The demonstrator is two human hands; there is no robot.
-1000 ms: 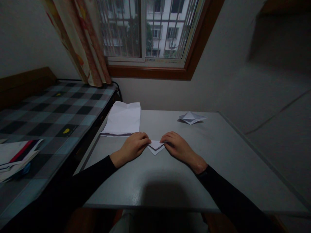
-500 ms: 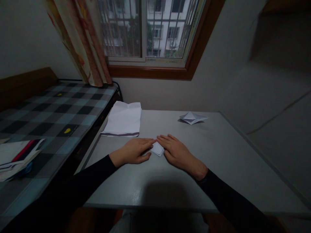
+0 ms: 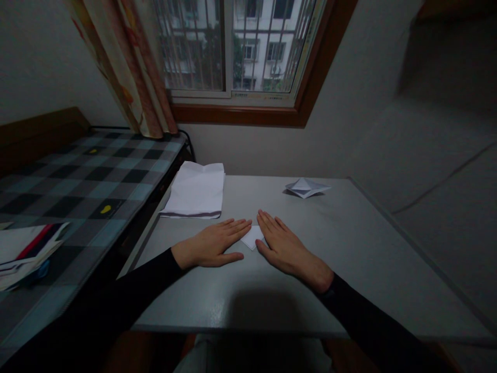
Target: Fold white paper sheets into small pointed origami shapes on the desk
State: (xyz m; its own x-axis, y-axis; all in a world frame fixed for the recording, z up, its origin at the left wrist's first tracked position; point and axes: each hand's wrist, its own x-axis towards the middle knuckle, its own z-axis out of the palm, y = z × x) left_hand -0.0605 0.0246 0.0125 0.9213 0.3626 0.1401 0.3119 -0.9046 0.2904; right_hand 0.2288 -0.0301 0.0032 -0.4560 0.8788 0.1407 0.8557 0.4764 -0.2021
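A small folded piece of white paper (image 3: pixel 252 237) lies on the table in front of me, its lower corner pointing toward me. My left hand (image 3: pixel 217 242) rests flat over its left side, fingers stretched out and thumb apart. From the other side, my right hand (image 3: pixel 282 244) lies over the paper's right part with straight fingers and the thumb near its middle. Both hands cover the paper's side edges. Farther back on the right stands a folded paper boat (image 3: pixel 306 187), apart from both hands.
A stack of white paper sheets (image 3: pixel 196 190) lies at the table's back left. The pale table (image 3: pixel 349 259) meets the wall below a barred window (image 3: pixel 229 52). Left of it is a bed with a checked cover (image 3: pixel 128 171), with printed papers or a bag (image 3: pixel 27 251) on it.
My fingertips have drawn apart, and the right hand's fingers have turned more upright. More of the folded paper's upper part shows between them.
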